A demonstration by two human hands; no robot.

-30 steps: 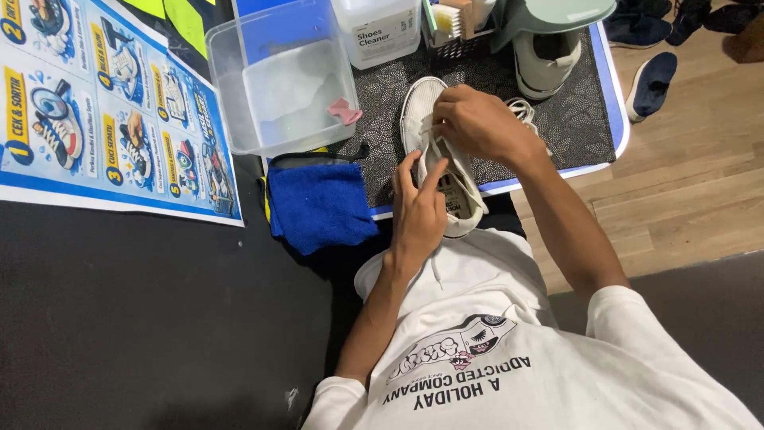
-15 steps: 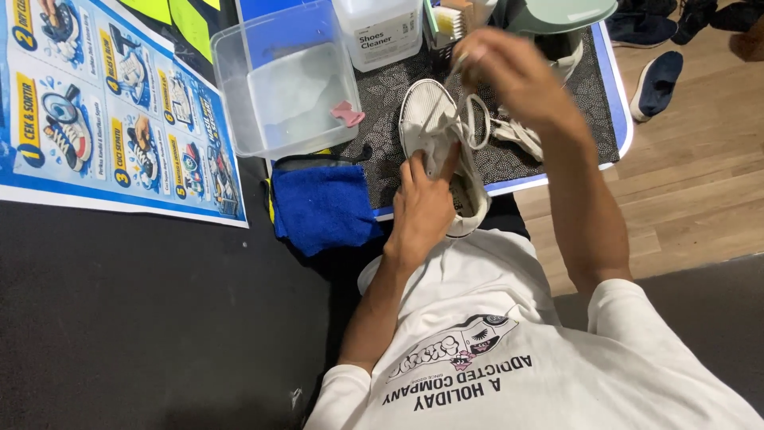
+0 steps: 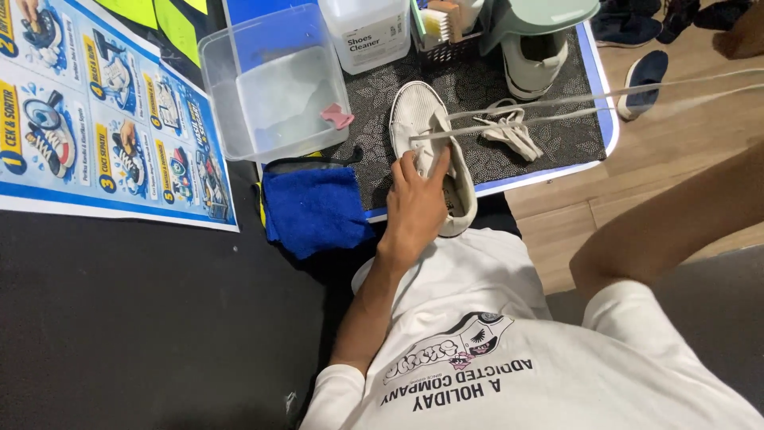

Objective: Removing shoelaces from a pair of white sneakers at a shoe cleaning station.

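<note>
White sneaker [image 3: 426,131] held down by the left hand [image 3: 415,209]; lace [image 3: 589,99] drawn taut to the right.

The sneaker is pinned by the left hand, fingers pressed flat on its tongue and heel opening; it lies on the dark speckled mat [image 3: 469,87]. The right hand is out of frame, so its grip cannot be told; only the right forearm [image 3: 668,219] is seen beside the sneaker. A loose lace [image 3: 509,127] is bunched just right of the sneaker. A blue cloth [image 3: 314,209] lies left of the sneaker, and a clear plastic tub [image 3: 270,87] stands beyond the cloth. A cleaner bottle [image 3: 370,32] stands behind the sneaker.
</note>
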